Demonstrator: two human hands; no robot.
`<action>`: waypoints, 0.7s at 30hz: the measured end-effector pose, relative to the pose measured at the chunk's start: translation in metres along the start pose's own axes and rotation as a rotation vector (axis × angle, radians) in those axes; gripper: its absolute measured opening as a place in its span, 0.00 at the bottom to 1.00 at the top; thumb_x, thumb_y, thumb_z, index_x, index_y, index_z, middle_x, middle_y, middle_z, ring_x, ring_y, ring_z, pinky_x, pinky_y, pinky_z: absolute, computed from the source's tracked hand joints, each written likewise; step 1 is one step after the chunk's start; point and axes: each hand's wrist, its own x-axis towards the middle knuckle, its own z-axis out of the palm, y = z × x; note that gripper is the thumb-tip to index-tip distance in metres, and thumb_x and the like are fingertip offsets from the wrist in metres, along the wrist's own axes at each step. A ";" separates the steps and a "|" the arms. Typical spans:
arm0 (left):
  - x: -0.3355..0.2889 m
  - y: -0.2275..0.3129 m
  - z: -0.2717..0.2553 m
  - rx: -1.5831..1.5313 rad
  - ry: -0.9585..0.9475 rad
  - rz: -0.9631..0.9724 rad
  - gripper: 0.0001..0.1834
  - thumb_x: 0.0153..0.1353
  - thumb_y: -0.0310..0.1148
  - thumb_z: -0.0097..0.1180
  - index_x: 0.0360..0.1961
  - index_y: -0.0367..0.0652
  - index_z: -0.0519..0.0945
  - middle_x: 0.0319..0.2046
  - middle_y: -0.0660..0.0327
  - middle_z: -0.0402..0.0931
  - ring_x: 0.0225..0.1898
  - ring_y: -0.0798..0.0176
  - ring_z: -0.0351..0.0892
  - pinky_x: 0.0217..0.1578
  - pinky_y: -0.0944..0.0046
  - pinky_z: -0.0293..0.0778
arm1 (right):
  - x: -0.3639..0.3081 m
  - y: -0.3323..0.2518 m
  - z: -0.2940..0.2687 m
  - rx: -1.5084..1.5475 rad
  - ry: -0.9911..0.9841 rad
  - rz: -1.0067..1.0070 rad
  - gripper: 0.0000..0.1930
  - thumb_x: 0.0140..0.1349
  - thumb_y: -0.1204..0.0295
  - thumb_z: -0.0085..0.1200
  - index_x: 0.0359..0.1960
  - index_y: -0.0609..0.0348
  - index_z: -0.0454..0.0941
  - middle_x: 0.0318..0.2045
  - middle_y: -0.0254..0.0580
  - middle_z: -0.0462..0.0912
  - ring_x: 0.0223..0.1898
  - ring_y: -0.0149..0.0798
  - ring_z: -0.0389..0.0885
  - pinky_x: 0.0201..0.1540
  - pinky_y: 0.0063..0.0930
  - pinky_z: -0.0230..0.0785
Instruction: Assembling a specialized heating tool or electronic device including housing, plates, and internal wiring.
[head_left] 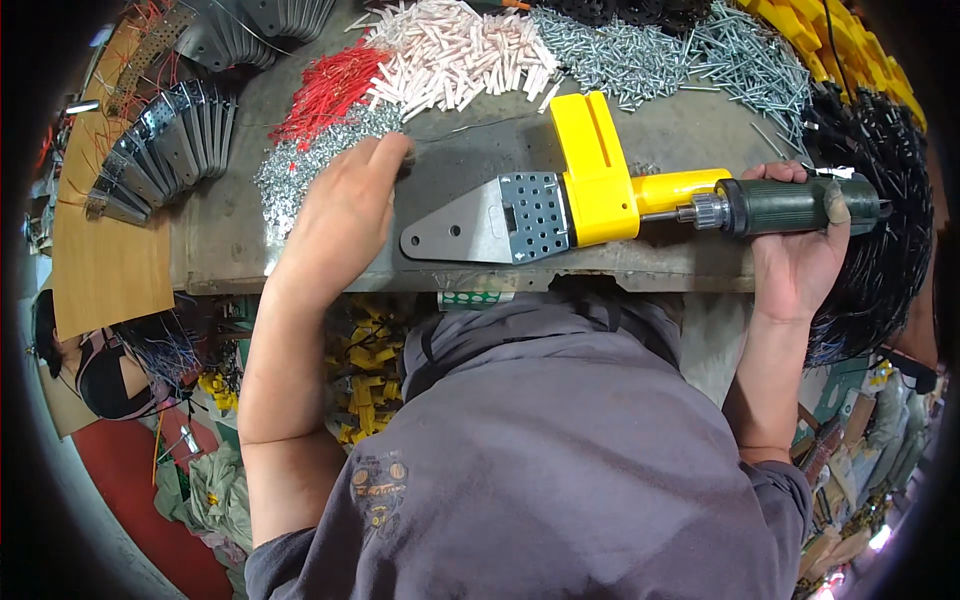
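Observation:
My right hand [800,262] is wrapped round a dark green electric screwdriver [785,206], which lies level and points left. Its bit reaches the yellow plastic handle [603,180] of a tool body. A grey metal plate [458,225], tapered and with two holes, and a perforated metal guard [538,218] extend leftward from that handle. My left hand [350,205] is beside the pile of small silver screws [325,165], apart from the plate. Its fingers are curled together, and whatever may be between them is hidden.
Along the table's [460,150] far side lie red sleeved pieces [325,90], white sticks [455,50] and long silver screws [640,60]. Metal plate assemblies [170,150] stand at the left. Black cables [870,250] and yellow handles [850,45] crowd the right.

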 end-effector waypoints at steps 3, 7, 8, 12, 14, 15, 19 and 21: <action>0.001 0.006 -0.002 -0.020 0.004 -0.019 0.21 0.53 0.19 0.55 0.50 0.39 0.69 0.40 0.49 0.73 0.43 0.43 0.75 0.45 0.51 0.71 | 0.001 0.000 0.001 -0.013 -0.011 0.015 0.22 0.55 0.70 0.61 0.45 0.73 0.66 0.40 0.49 0.72 0.46 0.45 0.73 0.67 0.49 0.57; 0.000 0.010 0.013 -0.203 0.200 0.126 0.28 0.49 0.13 0.55 0.52 0.39 0.65 0.39 0.52 0.70 0.37 0.55 0.76 0.39 0.59 0.75 | 0.001 0.002 -0.003 0.009 -0.018 0.006 0.22 0.55 0.70 0.60 0.45 0.73 0.67 0.40 0.49 0.72 0.47 0.45 0.73 0.67 0.49 0.57; 0.000 0.018 0.019 -0.379 0.263 0.170 0.27 0.48 0.14 0.57 0.51 0.39 0.67 0.38 0.52 0.71 0.36 0.54 0.77 0.38 0.60 0.75 | 0.002 0.002 -0.003 0.009 -0.027 0.013 0.22 0.56 0.70 0.60 0.45 0.73 0.67 0.40 0.49 0.72 0.47 0.45 0.73 0.67 0.49 0.57; 0.001 0.072 0.052 -0.904 0.361 0.320 0.26 0.46 0.13 0.61 0.46 0.38 0.67 0.34 0.52 0.71 0.31 0.55 0.77 0.32 0.62 0.75 | 0.002 0.002 -0.002 0.007 -0.042 0.035 0.22 0.56 0.69 0.60 0.45 0.74 0.67 0.41 0.49 0.72 0.47 0.45 0.72 0.67 0.48 0.57; 0.003 0.078 0.061 -0.873 0.310 0.312 0.29 0.46 0.12 0.60 0.48 0.40 0.63 0.36 0.53 0.70 0.33 0.57 0.76 0.32 0.63 0.75 | 0.002 0.002 -0.002 0.012 -0.040 0.036 0.22 0.57 0.69 0.59 0.45 0.74 0.67 0.41 0.49 0.72 0.47 0.45 0.72 0.67 0.48 0.57; 0.005 0.078 0.063 -0.838 0.296 0.321 0.31 0.46 0.10 0.58 0.49 0.41 0.60 0.37 0.54 0.69 0.34 0.60 0.75 0.33 0.65 0.76 | 0.003 0.001 -0.002 0.013 -0.040 0.038 0.22 0.57 0.69 0.59 0.45 0.74 0.67 0.41 0.49 0.72 0.47 0.45 0.72 0.67 0.48 0.57; 0.009 0.079 0.065 -0.775 0.293 0.345 0.33 0.46 0.07 0.56 0.51 0.43 0.58 0.39 0.55 0.68 0.36 0.63 0.75 0.34 0.67 0.76 | 0.001 0.002 -0.002 0.018 -0.051 0.043 0.21 0.58 0.68 0.58 0.45 0.74 0.67 0.41 0.49 0.72 0.47 0.45 0.72 0.67 0.48 0.57; 0.012 0.079 0.066 -0.782 0.301 0.351 0.33 0.47 0.07 0.55 0.51 0.42 0.58 0.39 0.55 0.68 0.36 0.63 0.75 0.35 0.67 0.76 | 0.002 0.002 -0.004 0.025 -0.042 0.034 0.21 0.58 0.68 0.58 0.45 0.73 0.67 0.41 0.49 0.72 0.47 0.45 0.72 0.67 0.48 0.57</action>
